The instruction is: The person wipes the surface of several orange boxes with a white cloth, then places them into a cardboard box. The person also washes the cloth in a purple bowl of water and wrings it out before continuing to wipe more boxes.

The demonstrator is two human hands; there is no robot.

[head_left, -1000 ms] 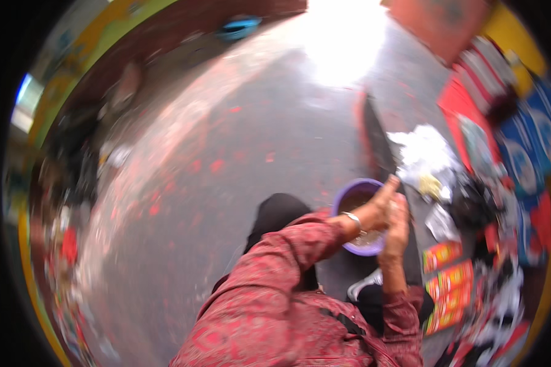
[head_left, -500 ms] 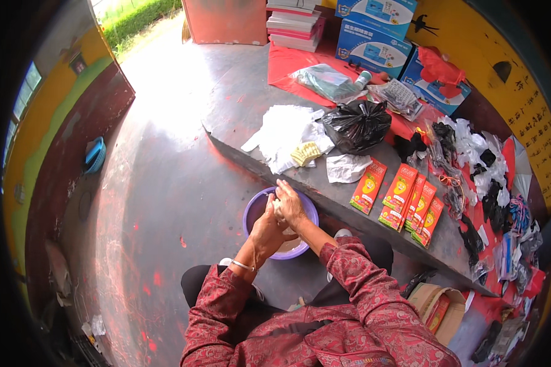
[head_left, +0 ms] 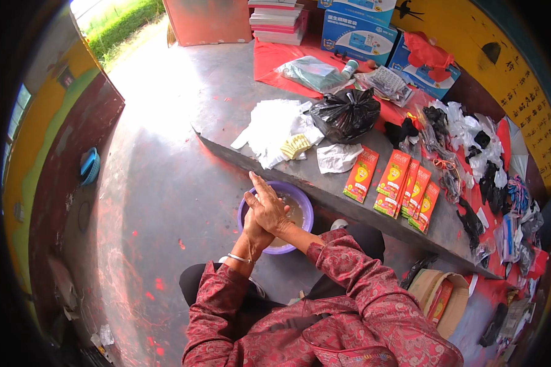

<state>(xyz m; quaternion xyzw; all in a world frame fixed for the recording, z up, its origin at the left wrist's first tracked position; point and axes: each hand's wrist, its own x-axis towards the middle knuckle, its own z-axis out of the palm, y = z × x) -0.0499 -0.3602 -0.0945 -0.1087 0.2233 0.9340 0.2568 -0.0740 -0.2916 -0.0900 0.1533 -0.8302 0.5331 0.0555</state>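
Note:
My right hand lies slanting across my left hand, its fingers stretched toward the upper left. Most of my left hand is covered by it; the wrist with a pale bangle shows below, but the fingers are largely hidden. The two palms press together, so whatever may lie between them is out of sight. Both hands are above the left part of a purple basin on the floor, which holds cloudy water with pale bits in it.
Right of the basin runs a raised dark ledge. On it are white cloths, a yellow patterned bundle, a black plastic bag, a crumpled white cloth and several orange-red packets. A cardboard box stands lower right.
The hands have shifted left over the basin. The right hand now lies flatter over the left, and the whitish bit that showed between them is hidden. The view has tilted slightly.

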